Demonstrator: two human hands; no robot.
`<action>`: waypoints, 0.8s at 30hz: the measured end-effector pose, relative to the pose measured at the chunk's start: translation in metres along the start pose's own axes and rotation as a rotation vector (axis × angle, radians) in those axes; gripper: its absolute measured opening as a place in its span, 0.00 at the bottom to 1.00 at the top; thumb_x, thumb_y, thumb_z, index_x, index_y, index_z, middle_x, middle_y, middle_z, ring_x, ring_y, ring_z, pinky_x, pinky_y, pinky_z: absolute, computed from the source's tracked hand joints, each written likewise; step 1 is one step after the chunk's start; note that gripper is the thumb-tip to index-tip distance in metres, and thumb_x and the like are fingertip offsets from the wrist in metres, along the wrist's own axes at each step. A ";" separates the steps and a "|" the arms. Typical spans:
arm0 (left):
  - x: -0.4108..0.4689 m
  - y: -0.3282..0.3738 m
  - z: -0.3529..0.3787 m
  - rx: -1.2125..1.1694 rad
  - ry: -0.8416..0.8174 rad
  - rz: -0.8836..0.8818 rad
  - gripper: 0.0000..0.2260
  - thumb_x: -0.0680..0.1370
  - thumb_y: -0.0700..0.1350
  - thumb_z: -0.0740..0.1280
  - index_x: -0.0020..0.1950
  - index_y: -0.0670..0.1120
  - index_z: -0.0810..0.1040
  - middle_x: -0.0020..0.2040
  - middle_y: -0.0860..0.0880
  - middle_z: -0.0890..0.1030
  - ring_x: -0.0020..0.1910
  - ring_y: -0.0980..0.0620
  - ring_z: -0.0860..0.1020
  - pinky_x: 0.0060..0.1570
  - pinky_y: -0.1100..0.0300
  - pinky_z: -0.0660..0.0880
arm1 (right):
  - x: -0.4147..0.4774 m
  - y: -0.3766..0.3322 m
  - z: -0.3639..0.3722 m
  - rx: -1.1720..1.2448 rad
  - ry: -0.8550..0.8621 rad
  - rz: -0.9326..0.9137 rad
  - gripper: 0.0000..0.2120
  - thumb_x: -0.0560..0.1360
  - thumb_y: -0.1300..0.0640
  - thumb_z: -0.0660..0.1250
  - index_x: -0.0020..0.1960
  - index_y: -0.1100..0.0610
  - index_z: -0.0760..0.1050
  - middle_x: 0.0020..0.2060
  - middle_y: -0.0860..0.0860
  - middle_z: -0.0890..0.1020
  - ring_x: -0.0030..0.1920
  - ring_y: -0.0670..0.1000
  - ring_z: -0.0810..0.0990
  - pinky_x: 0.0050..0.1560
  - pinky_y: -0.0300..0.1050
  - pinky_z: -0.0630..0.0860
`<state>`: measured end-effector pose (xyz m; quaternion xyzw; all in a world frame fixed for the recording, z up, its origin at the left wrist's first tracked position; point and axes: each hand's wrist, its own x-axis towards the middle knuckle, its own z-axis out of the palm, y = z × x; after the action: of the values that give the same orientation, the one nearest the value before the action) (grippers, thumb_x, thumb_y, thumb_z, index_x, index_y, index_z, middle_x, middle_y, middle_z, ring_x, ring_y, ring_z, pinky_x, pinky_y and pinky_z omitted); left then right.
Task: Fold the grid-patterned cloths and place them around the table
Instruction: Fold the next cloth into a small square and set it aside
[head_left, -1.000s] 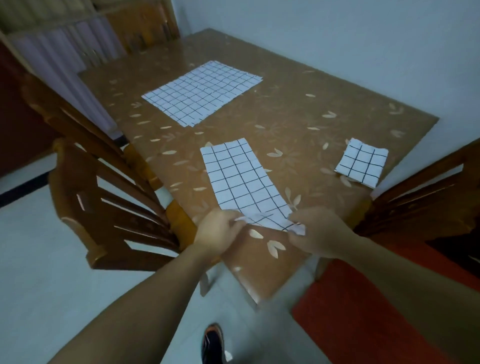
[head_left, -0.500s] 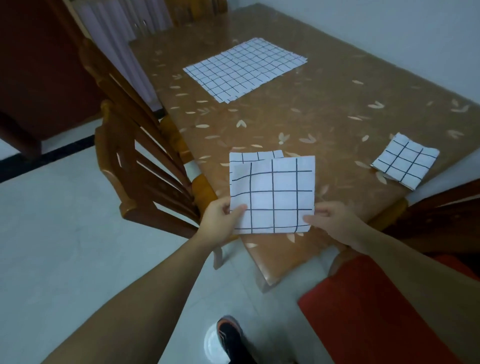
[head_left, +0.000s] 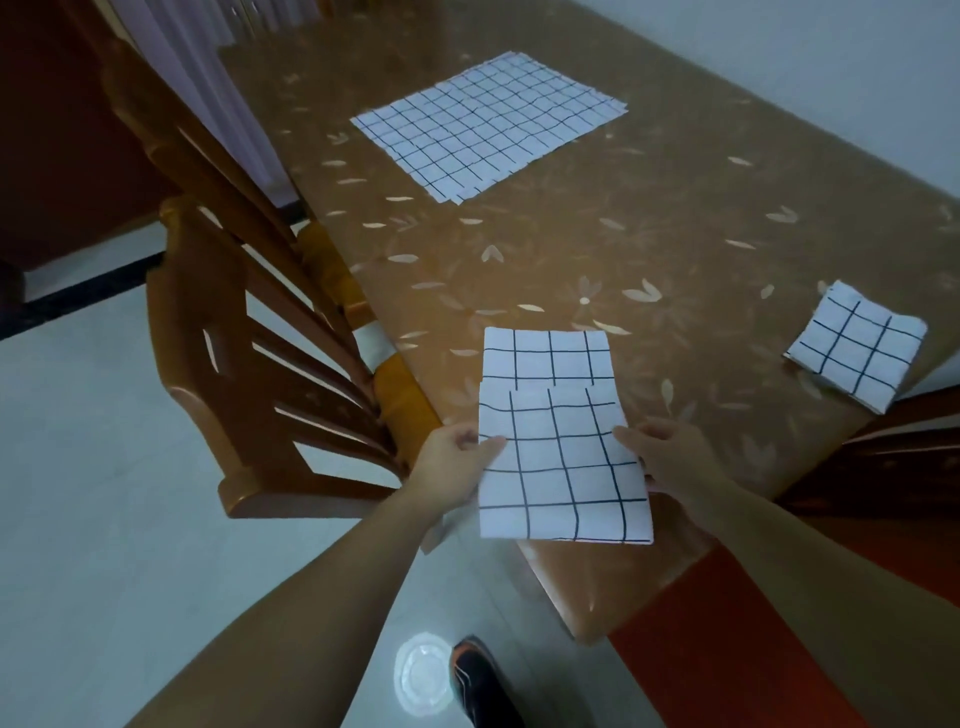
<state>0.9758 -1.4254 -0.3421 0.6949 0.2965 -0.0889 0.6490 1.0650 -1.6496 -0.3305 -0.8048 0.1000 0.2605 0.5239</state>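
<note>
At the bench's (head_left: 675, 249) near corner, left hand (head_left: 448, 464) and right hand (head_left: 667, 457) each pinch a side edge of the half-folded grid cloth (head_left: 558, 457), its upper flap raised.

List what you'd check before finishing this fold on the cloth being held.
1. Left hand grips the held cloth edge: ok.
2. Right hand grips the opposite edge: ok.
3. Lifted flap lined up with the lower layer: not ok, sits skewed.
4. Bare table around it: ok.
5. Folded cloth lies apart: ok.
6. Unfolded stack awaits folding: ok.
</note>
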 end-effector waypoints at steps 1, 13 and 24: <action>0.004 0.002 -0.001 -0.014 -0.005 0.009 0.05 0.78 0.44 0.69 0.50 0.43 0.81 0.45 0.45 0.86 0.45 0.46 0.84 0.47 0.52 0.81 | 0.003 -0.001 0.001 -0.008 0.027 -0.008 0.05 0.75 0.56 0.70 0.41 0.56 0.80 0.43 0.55 0.84 0.45 0.57 0.83 0.50 0.59 0.81; 0.043 0.014 -0.005 -0.006 0.026 -0.010 0.09 0.77 0.46 0.70 0.50 0.39 0.82 0.46 0.41 0.85 0.47 0.44 0.83 0.53 0.46 0.79 | 0.022 -0.009 0.016 -0.064 0.242 -0.147 0.05 0.77 0.56 0.66 0.44 0.50 0.79 0.38 0.45 0.81 0.39 0.45 0.79 0.37 0.40 0.75; 0.067 0.027 -0.008 0.386 0.218 0.154 0.08 0.78 0.50 0.67 0.42 0.48 0.80 0.38 0.52 0.82 0.40 0.51 0.79 0.40 0.57 0.77 | 0.046 -0.023 0.024 -0.301 0.318 -0.214 0.06 0.78 0.55 0.64 0.46 0.55 0.78 0.34 0.47 0.78 0.32 0.42 0.73 0.25 0.28 0.67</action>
<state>1.0420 -1.3971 -0.3525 0.8322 0.2887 -0.0186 0.4730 1.1061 -1.6132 -0.3444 -0.9107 0.0554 0.0857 0.4002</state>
